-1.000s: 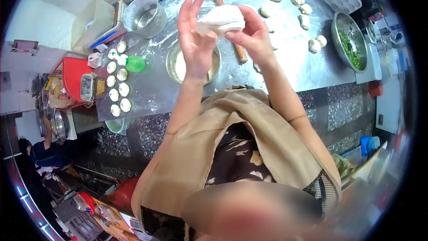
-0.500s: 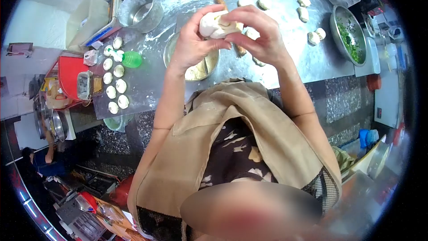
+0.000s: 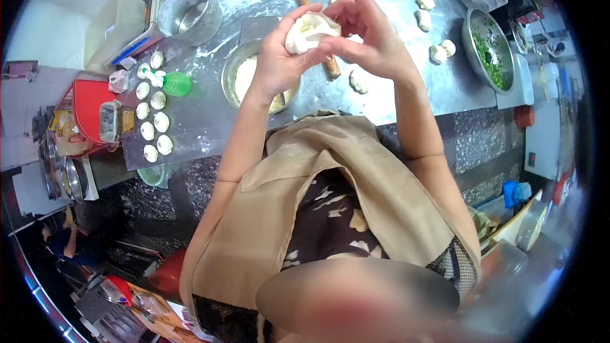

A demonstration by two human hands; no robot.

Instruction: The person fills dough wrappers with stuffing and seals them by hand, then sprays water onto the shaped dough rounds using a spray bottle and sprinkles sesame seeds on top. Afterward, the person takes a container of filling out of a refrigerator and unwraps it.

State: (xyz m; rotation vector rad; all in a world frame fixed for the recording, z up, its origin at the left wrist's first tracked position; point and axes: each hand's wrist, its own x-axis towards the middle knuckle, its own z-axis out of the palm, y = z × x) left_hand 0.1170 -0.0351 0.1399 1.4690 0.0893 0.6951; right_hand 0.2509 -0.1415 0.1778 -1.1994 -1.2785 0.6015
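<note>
1. Found dough [image 3: 310, 33] raised above the tabletop [image 3: 203, 114], between both hands.
2. Noted left hand [image 3: 279, 52] curled around dough. Noted right hand [image 3: 375, 41] with thumb and index finger set wide apart, thumb at dough's edge; cannot tell whether gripping.
3. Judged rounds [image 3: 161, 121], in two rows beside bottle [image 3: 177, 84], to be finished.
4. Judged dough partway: uneven, not yet like the rounds.
5. Judged pieces [image 3: 424, 20], lying apart at right, to be left for working.
6. Observed floury streaks on tabletop, plus pin [image 3: 333, 70], near bowl [image 3: 232, 67], pot [image 3: 190, 16] and greens bowl [image 3: 471, 28].
7. Observed speckled floor [image 3: 486, 140], red box [image 3: 89, 108] and, lower left, another person [image 3: 61, 244].
</note>
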